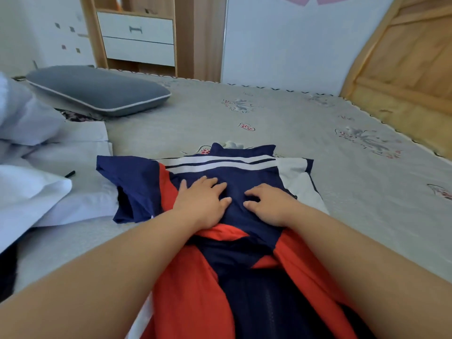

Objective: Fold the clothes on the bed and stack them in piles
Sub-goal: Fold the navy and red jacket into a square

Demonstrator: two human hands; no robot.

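A navy, red and white sports jacket [227, 172] lies spread on the bed [293, 123] in front of me, its collar pointing away and its lower part running toward the camera. My left hand [203, 199] presses flat on the navy middle of the jacket, fingers spread. Just right of it, my right hand [269, 204] rests on the same navy panel with its fingers slightly bent against the cloth. A navy sleeve [132, 187] sticks out to the left. White garments [49, 172] lie in a loose heap at the left.
A grey pillow [97, 90] sits at the far left of the bed. A small black object [70, 173] lies on the white cloth. A wooden headboard [403, 69] rises at the right, and a cabinet with white drawers [138, 37] stands beyond the bed.
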